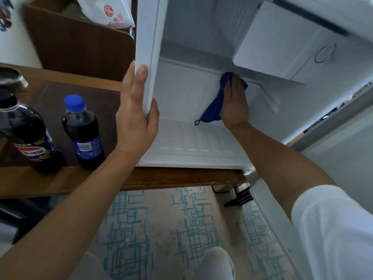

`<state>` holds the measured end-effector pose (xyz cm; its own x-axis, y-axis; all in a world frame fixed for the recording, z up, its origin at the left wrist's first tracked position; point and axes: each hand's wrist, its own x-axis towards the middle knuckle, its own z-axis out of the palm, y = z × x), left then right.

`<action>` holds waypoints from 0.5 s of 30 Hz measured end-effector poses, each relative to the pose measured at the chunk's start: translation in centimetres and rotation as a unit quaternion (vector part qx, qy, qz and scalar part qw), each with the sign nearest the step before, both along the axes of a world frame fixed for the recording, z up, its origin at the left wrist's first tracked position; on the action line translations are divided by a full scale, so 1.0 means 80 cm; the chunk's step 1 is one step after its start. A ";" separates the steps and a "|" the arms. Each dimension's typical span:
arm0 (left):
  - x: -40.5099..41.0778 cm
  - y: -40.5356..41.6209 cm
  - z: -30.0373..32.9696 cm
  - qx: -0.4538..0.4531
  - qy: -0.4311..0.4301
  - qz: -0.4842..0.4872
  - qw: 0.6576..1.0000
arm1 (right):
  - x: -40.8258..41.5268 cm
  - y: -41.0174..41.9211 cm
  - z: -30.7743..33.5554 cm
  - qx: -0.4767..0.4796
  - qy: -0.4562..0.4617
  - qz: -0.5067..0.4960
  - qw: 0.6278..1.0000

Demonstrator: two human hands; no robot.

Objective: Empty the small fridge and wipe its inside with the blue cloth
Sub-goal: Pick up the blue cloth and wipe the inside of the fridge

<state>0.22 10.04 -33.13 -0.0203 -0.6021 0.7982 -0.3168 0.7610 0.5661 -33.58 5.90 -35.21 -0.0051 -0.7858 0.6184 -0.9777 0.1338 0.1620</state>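
Clearly we steady the small fridge (150, 57) first: our left hand (137, 110) curls around its front side edge, thumb inside, probably so the cabinet stays put while we rub. Left of that hand, two cola bottles (82, 132) stand on the wooden table (181, 176), likely the emptied contents. Further in, our right hand (234, 104) lies flat, fingers straight, pressing the blue cloth (212, 112) against the fridge floor. Much of the cloth hides under the palm.
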 end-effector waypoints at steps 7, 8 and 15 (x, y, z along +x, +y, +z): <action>0.001 0.002 0.001 0.007 0.005 -0.002 1.000 | -0.041 0.025 0.027 0.132 0.098 -0.225 0.960; 0.002 0.002 0.001 0.011 0.005 -0.003 1.000 | -0.044 0.030 0.030 0.152 0.134 -0.243 0.949; 0.004 0.007 0.008 0.032 0.003 -0.010 0.999 | -0.034 0.044 0.034 0.227 0.209 -0.294 0.905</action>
